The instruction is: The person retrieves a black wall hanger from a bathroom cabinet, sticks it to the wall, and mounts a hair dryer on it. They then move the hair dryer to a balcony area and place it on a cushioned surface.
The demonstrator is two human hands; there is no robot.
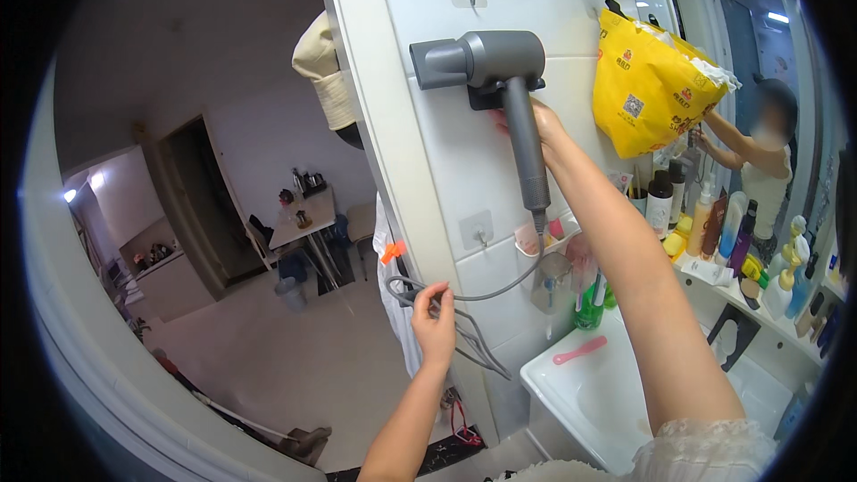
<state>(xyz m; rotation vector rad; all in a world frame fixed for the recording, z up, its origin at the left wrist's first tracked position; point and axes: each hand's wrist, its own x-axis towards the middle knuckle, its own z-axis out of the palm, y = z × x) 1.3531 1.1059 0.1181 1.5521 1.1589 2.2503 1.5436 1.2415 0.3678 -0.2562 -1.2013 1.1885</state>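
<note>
A dark grey hair dryer (505, 55) sits against a black bracket (485, 96) on the white tiled wall, its nozzle toward the left and its handle hanging down. My right hand (552, 132) reaches behind the upper handle and closes round it. Some of its fingertips show left of the handle, while the rest are hidden. Lower down, my left hand (434, 326) pinches the looped grey power cord (493, 293) beside the door frame. From the handle's bottom the cord curves down to that hand, and more loops hang to its right.
A yellow bag (647, 80) hangs on the wall at right. Several bottles (705, 219) crowd the shelf below the mirror. A pink comb (580, 350) lies on the white sink (558, 384). The door frame (393, 161) separates this wall from a room with a table (302, 225).
</note>
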